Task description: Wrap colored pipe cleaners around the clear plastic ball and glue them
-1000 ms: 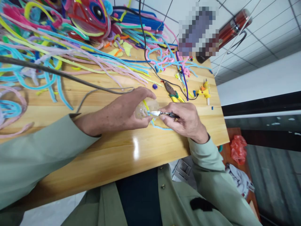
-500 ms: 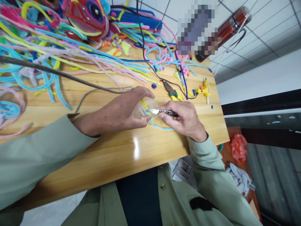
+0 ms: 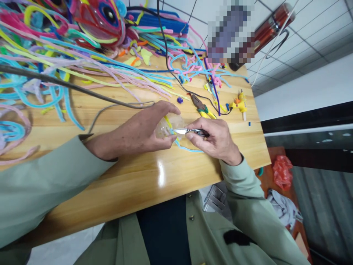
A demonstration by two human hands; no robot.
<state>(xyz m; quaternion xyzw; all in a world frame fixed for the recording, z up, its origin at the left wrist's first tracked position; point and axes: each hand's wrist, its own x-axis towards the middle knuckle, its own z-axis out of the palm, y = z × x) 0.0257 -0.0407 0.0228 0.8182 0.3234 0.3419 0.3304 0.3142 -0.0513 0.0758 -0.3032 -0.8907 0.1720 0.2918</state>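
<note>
Left hand (image 3: 146, 129): curved around a clear plastic piece (image 3: 176, 122), holding it over the table (image 3: 132, 176).
Right hand (image 3: 213, 138): closed on a small cutter (image 3: 180, 131).
Cutter: lies left to right, tip to the left, at the blue strip (image 3: 189, 149); contact I cannot tell.
Plastic piece: left of the right hand.

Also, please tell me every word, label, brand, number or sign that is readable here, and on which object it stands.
No readable text anywhere.
Metal cutting tool in the right hand: no readable marking.
Red flask: none readable.
Pixelated patch beside it: too blurred to read.
</note>
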